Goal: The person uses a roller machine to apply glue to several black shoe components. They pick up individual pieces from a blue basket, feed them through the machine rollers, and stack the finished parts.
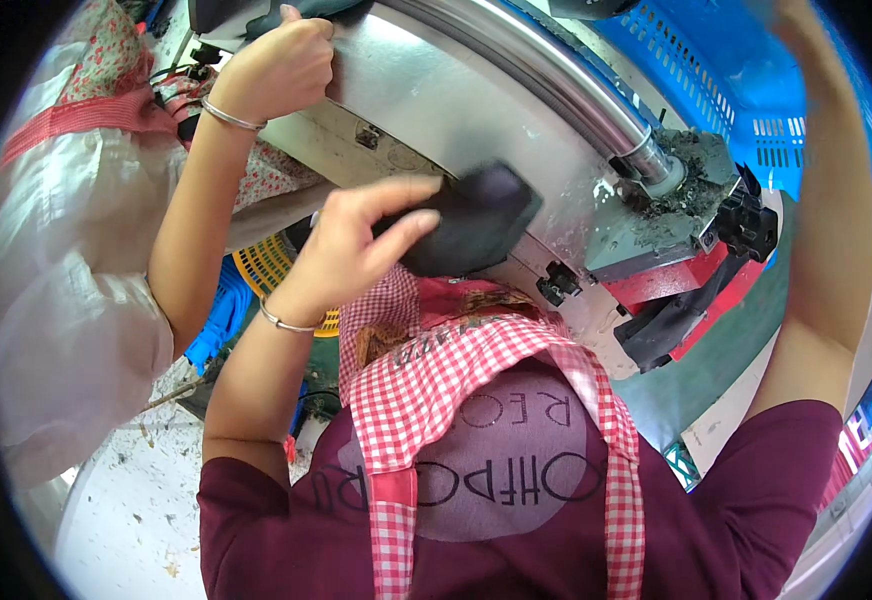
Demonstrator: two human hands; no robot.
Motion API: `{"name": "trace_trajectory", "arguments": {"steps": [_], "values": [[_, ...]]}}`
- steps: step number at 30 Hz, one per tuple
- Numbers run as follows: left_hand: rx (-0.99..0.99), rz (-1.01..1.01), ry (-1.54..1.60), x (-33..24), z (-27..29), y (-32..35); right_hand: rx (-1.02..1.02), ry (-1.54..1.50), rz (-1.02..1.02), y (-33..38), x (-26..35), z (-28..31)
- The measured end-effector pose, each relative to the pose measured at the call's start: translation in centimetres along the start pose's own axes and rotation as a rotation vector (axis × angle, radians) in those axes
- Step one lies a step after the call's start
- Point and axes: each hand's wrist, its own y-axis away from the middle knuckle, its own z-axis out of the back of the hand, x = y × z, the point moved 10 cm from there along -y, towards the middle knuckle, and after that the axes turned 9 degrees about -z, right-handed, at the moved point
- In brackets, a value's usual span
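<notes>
Fingers (402,190) of the left hand (351,245) nearly closed, pinching one edge of a flat black piece (484,218), piece held above the metal table's (391,85) front edge, right hand (798,22) blurred near blue basket (746,75), its finger opening and hold could not be determined.

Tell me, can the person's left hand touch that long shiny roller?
Probably yes: across the metal surface, nothing seems to block the left hand from the shiny roller, though that hand holds a black piece.
</notes>
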Motion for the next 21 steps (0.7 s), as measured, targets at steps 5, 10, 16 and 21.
{"name": "trace_trajectory", "arguments": {"steps": [5, 10, 16, 21], "values": [[-0.041, 0.152, -0.147, 1.1, 0.9, -6.0, 0.459, -0.042, 0.142, 1.2, 0.5, -14.4], [0.136, 0.018, -0.205, -1.9, 1.0, -7.1, 0.634, -0.172, -0.032, 3.2, -2.2, -16.2], [0.303, 0.369, 0.016, 0.3, 4.3, 2.4, 0.660, -0.290, -0.129, 3.3, -3.5, -16.7], [0.314, 0.112, -0.282, 6.3, -5.1, 0.8, 0.624, -0.257, -0.159, 2.8, -2.8, -15.9]]}}
